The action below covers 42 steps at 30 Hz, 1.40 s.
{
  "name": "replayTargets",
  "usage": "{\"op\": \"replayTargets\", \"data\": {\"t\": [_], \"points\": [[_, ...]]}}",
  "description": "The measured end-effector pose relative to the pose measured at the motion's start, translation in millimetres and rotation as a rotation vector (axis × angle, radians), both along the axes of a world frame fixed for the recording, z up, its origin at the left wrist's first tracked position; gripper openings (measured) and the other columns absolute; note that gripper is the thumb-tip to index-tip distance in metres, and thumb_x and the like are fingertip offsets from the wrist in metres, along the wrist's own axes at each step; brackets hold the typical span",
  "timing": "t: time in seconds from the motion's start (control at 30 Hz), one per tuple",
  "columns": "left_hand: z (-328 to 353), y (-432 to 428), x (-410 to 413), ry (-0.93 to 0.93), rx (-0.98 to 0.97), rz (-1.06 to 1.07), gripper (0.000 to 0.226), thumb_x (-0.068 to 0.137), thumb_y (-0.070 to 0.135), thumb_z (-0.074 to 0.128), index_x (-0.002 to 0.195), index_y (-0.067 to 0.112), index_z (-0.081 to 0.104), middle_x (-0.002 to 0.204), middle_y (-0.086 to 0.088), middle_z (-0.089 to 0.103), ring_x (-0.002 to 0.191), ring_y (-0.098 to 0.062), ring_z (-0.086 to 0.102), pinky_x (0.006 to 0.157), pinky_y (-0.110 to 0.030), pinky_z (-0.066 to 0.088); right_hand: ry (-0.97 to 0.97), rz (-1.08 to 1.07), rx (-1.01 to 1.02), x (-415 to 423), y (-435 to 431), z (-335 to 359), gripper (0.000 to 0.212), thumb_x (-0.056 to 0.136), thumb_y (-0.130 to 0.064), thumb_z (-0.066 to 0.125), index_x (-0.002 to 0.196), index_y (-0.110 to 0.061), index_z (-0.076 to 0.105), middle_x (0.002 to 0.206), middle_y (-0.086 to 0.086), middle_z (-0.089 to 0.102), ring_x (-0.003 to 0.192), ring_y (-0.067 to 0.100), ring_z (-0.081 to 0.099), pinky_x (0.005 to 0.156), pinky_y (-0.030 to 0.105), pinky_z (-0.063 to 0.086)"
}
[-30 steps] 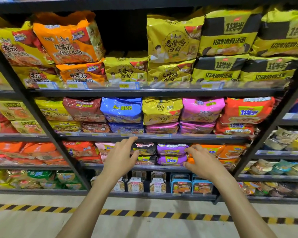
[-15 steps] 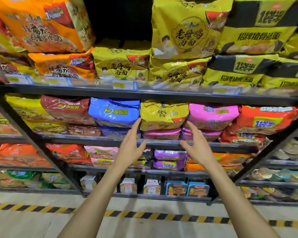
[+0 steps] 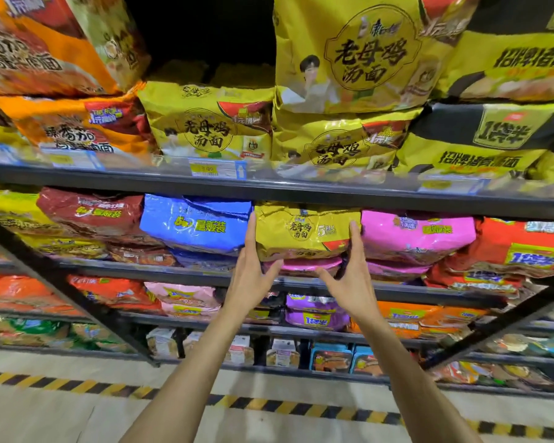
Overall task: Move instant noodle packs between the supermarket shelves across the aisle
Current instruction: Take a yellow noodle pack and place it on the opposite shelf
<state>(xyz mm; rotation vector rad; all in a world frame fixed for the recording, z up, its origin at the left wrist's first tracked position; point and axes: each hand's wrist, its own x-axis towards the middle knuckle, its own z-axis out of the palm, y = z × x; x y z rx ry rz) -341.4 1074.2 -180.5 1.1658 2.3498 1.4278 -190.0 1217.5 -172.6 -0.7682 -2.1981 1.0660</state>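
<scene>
A yellow noodle multipack (image 3: 304,231) lies on the second shelf (image 3: 301,282) on top of a pink pack (image 3: 301,266). My left hand (image 3: 253,276) is spread against the yellow pack's left edge, fingers up its side and thumb under its lower corner. My right hand (image 3: 349,282) mirrors it at the right edge, fingertips on the side and thumb pointing in below. Both hands touch the pack, which still rests on the shelf.
A blue pack (image 3: 195,225) sits to the left and a pink pack (image 3: 416,235) to the right. Larger yellow packs (image 3: 211,123) fill the shelf above. Black diagonal shelf braces (image 3: 61,282) cross the front. Yellow-black floor tape (image 3: 269,404) runs below.
Both hands have risen from the lower shelf level to the second shelf and closed in on the sides of the yellow pack. The view has moved closer to the shelves.
</scene>
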Motion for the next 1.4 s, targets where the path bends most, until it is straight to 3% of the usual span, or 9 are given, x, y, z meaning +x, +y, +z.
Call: {"op": "replayTargets", "data": {"t": [0.13,0.27,0.47,0.67,0.8,0.93,1.07,1.23,1.4], "points": [[2.3,9.2,-2.7,0.035,0.012,0.043,0.108,0.094,0.024,0.072,0.155,0.044,-0.014,0.155,0.014,0.035,0.125,-0.026,0.053,0.096,-0.037,0.045,0.017,-0.037,-0.019,-14.8,5.7,-7.4,0.11,0.088,-0.025,0.075,0.147,-0.057,-0.012,0.163,-0.02,0.0,0.153,0.01,0.005,0.113,0.033,0.02],[1.0,14.2,-4.7,0.059,0.052,0.035,0.107,0.092,0.013,0.072,0.157,0.041,-0.008,0.133,0.061,0.007,0.123,-0.017,0.05,0.092,-0.025,0.04,0.079,-0.068,0.036,-25.0,8.7,-10.7,0.109,0.087,-0.021,0.076,0.149,-0.055,-0.006,0.159,-0.024,0.009,0.152,0.014,0.013,0.118,0.038,0.022],[-1.9,13.4,-3.9,0.102,0.069,0.053,0.104,0.091,0.011,0.072,0.159,0.039,-0.001,0.15,0.046,0.005,0.132,-0.02,0.048,0.097,-0.024,0.041,0.1,-0.116,0.075,-21.2,0.7,-16.2,0.092,0.089,-0.014,0.071,0.155,-0.04,0.013,0.153,-0.014,0.031,0.146,0.02,0.027,0.117,0.045,0.029],[-3.1,-5.5,11.9,0.066,0.064,0.057,0.103,0.091,0.012,0.073,0.157,0.045,0.0,0.142,0.061,0.001,0.108,-0.026,0.062,0.076,-0.01,0.038,0.13,-0.141,0.064,-9.8,-12.8,-22.0,0.09,0.088,-0.007,0.072,0.152,-0.041,0.019,0.141,-0.031,0.029,0.138,0.004,0.029,0.115,0.043,0.033],[4.8,-18.5,24.1,0.063,0.054,0.079,0.108,0.092,0.014,0.072,0.147,0.065,-0.005,0.137,0.062,0.013,0.101,-0.032,0.065,0.08,-0.027,0.045,0.195,-0.11,0.123,-0.4,-22.6,-26.0,0.088,0.087,-0.005,0.073,0.154,-0.034,0.024,0.147,-0.04,0.024,0.135,0.011,0.04,0.106,0.058,0.041],[7.8,-31.5,33.5,0.048,0.056,0.088,0.098,0.092,0.016,0.072,0.149,0.062,0.007,0.126,0.06,0.034,0.103,-0.016,0.061,0.079,-0.028,0.045,0.175,-0.124,0.227,11.3,-28.0,-24.2,0.089,0.084,-0.012,0.079,0.154,-0.019,0.025,0.153,-0.019,0.031,0.141,-0.001,0.03,0.116,0.041,0.034],[9.3,-43.0,37.3,-0.005,0.032,0.069,0.083,0.092,0.021,0.072,0.15,0.051,0.02,0.117,0.069,0.026,0.11,-0.002,0.056,0.086,-0.028,0.043,0.086,-0.152,0.258,23.7,-37.2,-4.3,0.088,0.08,-0.02,0.083,0.153,-0.015,0.032,0.147,-0.014,0.04,0.137,0.001,0.038,0.11,0.011,0.028],[24.2,-61.1,42.9,-0.064,0.02,0.057,0.079,0.089,0.028,0.074,0.14,0.066,0.026,0.11,0.031,0.064,0.092,-0.022,0.07,0.088,-0.047,0.056,-0.161,-0.195,0.17,41.2,-52.5,31.4,0.08,0.083,-0.042,0.075,0.147,-0.044,0.029,0.12,-0.006,0.064,0.103,0.026,0.063,0.086,0.037,0.049],[35.6,-80.0,48.9,-0.156,0.037,0.004,0.076,0.086,0.027,0.078,0.135,0.066,0.033,0.095,0.001,0.074,0.083,-0.03,0.071,0.082,-0.053,0.058,-0.238,-0.208,0.168,60.5,-74.9,56.5,0.075,0.082,-0.051,0.072,0.144,-0.048,0.03,0.108,-0.003,0.069,0.096,0.026,0.065,0.078,0.038,0.049]]}}
